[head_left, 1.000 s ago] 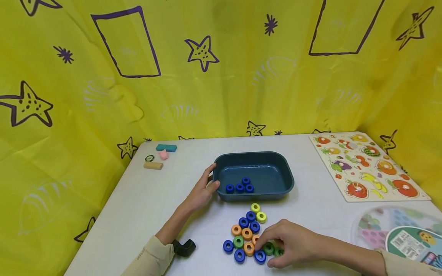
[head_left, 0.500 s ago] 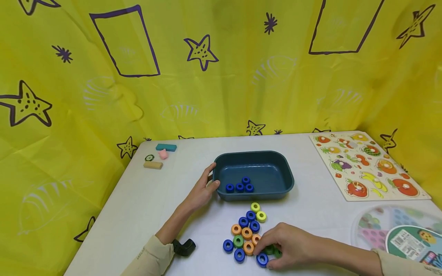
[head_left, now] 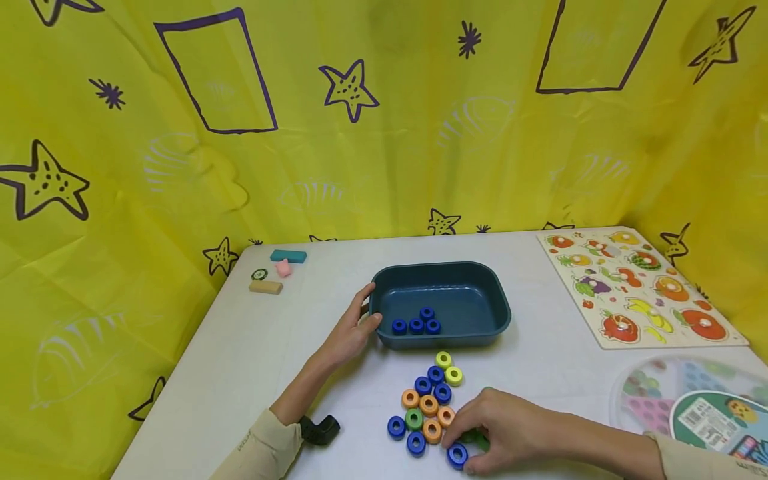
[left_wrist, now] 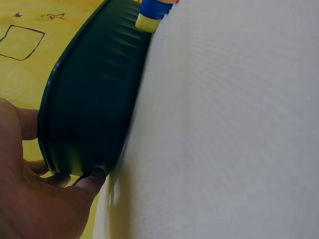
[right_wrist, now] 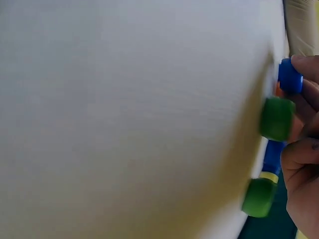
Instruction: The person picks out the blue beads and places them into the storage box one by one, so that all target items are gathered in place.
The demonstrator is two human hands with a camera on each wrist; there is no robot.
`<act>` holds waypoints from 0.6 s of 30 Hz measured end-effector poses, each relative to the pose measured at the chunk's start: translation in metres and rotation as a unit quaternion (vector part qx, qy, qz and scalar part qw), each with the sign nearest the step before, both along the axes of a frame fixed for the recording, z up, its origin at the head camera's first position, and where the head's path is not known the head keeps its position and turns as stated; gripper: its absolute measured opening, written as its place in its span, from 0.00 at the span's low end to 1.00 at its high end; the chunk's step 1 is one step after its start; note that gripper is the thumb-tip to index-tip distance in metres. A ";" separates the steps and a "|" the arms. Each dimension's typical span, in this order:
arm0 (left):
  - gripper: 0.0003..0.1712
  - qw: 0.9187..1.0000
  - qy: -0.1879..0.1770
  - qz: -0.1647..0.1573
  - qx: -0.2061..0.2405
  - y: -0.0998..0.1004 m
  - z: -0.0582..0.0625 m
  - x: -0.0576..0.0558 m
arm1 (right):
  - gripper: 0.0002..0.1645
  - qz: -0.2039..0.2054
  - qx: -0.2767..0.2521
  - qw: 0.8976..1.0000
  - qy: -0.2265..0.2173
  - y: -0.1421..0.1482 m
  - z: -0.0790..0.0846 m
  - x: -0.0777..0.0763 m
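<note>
My left hand (head_left: 349, 333) grips the left end of a dark teal rectangular tub (head_left: 444, 341). Its thumb and fingers are on the tub's end wall, also visible in the left wrist view. Several blue rings (head_left: 417, 326) lie in the tub's front left part. In front of it, my right hand (head_left: 504, 427) pinches a blue ring (head_left: 457, 456) between thumb and fingers, at the near edge of a group of rings. Orange rings (head_left: 429, 405), blue, yellow rings (head_left: 443, 361) and a green ring (head_left: 414, 419) lie close by. More green rings (right_wrist: 276, 118) are partly hidden under this hand.
A fruit puzzle board (head_left: 648, 293) lies at the back right, with a clear round package (head_left: 690, 400) nearer. At the far left are a teal block (head_left: 289, 257), a pink piece (head_left: 283, 268), a wooden block (head_left: 266, 287) and a small round disc (head_left: 259, 274). Yellow curtains surround the table.
My right hand has closed on the blue ring and drawn it slightly toward me and to the right, away from the orange rings. The left hand and tub have stayed put.
</note>
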State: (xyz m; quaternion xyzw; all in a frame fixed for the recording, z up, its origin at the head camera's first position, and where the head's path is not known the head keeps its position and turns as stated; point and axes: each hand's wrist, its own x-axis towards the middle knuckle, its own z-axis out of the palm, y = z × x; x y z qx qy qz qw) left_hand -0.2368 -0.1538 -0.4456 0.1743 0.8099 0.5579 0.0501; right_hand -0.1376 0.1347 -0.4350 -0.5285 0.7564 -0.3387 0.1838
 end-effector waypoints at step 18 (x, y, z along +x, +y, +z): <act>0.33 1.000 0.000 0.003 -0.003 0.000 0.001 0.000 | 0.17 -0.122 -0.042 0.991 0.033 0.015 0.068 -0.112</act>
